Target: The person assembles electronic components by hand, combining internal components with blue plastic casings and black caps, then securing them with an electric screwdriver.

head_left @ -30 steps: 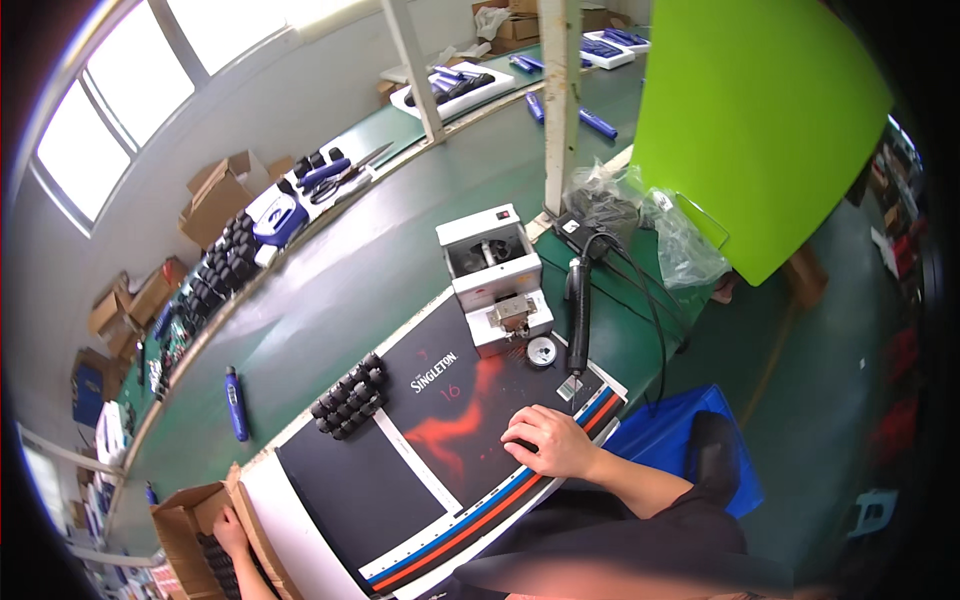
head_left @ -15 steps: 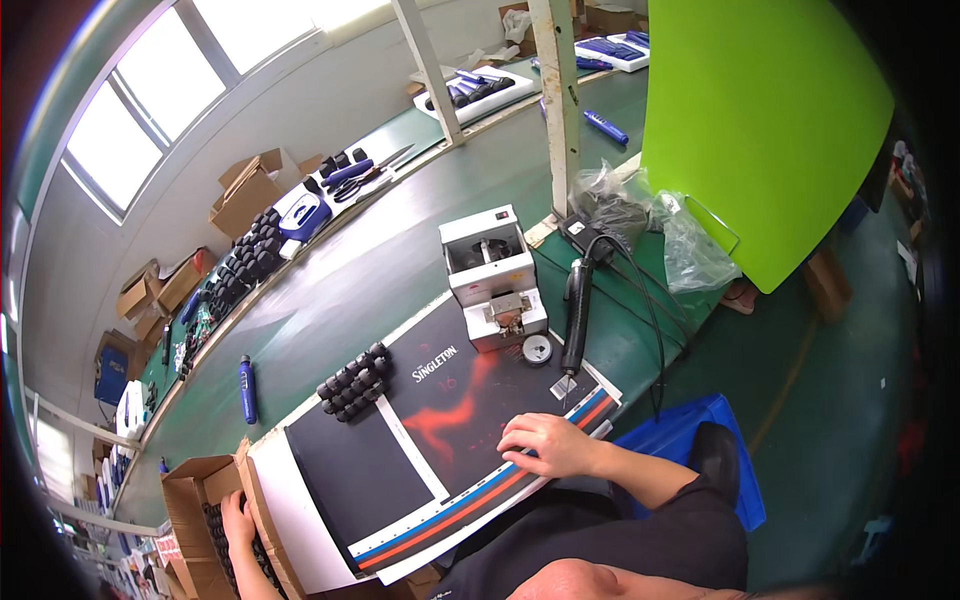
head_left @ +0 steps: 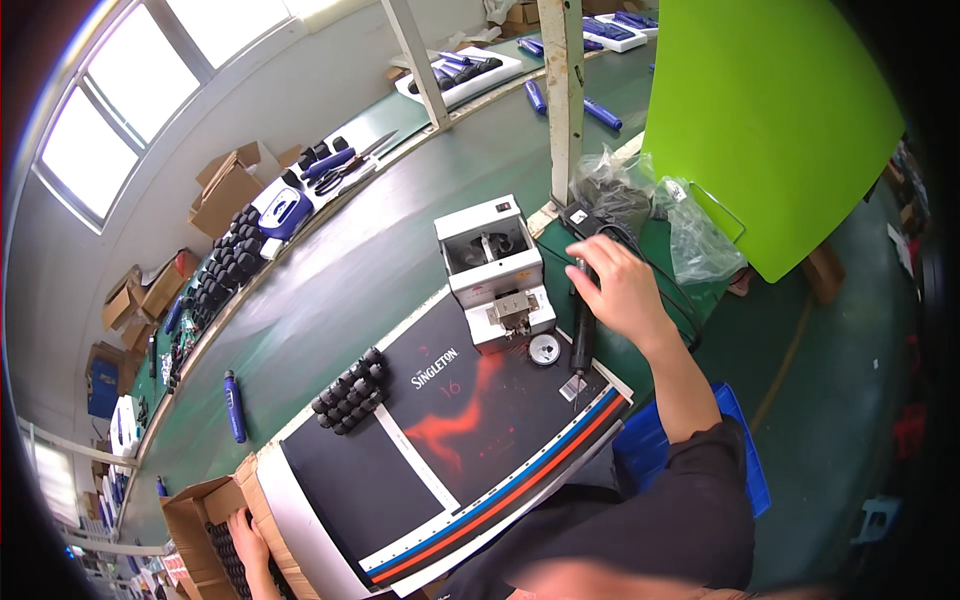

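Screwdriver (head_left: 581, 345), black with a thin bit, lies at the right of the green bench (head_left: 370, 270) in the head view, its bit pointing to the near side over a dark printed mat (head_left: 500, 440). The right hand (head_left: 625, 288) is above its far end, thumb and fingers parted in a loose curve; whether they touch the handle I cannot tell.

At the near left, the left hand (head_left: 248, 540) reaches into an open cardboard box (head_left: 200, 500) — its fingers lie among rows of small black pieces (head_left: 224, 552), and their grip cannot be made out.

Just left of the screwdriver stands a white machine (head_left: 490, 280), with a small round disc (head_left: 543, 350) at its near right corner. A cluster of black caps (head_left: 350, 392) sits in rows at the mat's far left edge. Farther left, a blue cylinder (head_left: 234, 407) lies on the bench by itself. At the far right, clear plastic bags (head_left: 697, 240) lie near a lime green panel (head_left: 770, 130) — a blue bin (head_left: 742, 470) is below, at the near right.
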Demonstrator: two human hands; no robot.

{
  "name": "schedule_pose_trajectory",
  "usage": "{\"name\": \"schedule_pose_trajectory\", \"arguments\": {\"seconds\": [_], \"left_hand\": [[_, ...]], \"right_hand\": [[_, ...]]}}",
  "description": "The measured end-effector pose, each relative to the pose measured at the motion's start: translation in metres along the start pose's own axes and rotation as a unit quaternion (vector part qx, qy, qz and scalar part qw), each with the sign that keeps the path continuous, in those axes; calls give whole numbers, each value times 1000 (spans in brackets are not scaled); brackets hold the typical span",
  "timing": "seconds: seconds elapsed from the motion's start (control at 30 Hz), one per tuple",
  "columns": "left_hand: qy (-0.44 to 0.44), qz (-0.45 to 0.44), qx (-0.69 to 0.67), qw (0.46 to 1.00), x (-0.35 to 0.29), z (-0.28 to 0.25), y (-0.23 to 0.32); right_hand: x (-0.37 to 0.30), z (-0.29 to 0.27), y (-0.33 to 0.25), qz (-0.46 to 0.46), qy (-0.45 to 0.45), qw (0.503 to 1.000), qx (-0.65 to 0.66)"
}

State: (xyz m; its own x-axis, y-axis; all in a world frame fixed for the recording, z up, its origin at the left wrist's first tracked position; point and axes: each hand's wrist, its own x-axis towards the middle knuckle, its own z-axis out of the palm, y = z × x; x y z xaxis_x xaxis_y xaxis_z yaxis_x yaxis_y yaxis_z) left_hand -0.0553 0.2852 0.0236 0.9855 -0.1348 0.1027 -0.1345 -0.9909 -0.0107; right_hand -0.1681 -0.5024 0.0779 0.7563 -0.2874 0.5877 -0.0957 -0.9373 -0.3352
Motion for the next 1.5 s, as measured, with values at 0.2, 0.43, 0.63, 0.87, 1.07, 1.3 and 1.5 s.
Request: {"name": "schedule_pose_trajectory", "arguments": {"seconds": [0.2,0.43,0.63,0.87,1.07,1.3,1.5], "left_hand": [[40,-7,33,999,-16,16,-24],[187,-6,92,978,-20,22,5],[211,-17,80,974,-7,17,44],[174,-12,67,982,-8,15,36],[138,-37,41,989,-9,9,41],[113,-67,-6,991,-9,6,48],[105,-97,-91,986,-6,6,54]], "right_hand": [[42,20,4,23,51,998,2],[59,13,58,63,13,991,-118],[119,21,146,-2,-75,994,-84],[148,61,188,79,-300,929,-202],[164,43,164,211,-383,872,-219],[163,54,145,205,-390,893,-96],[145,53,170,147,-403,900,-73]]}}
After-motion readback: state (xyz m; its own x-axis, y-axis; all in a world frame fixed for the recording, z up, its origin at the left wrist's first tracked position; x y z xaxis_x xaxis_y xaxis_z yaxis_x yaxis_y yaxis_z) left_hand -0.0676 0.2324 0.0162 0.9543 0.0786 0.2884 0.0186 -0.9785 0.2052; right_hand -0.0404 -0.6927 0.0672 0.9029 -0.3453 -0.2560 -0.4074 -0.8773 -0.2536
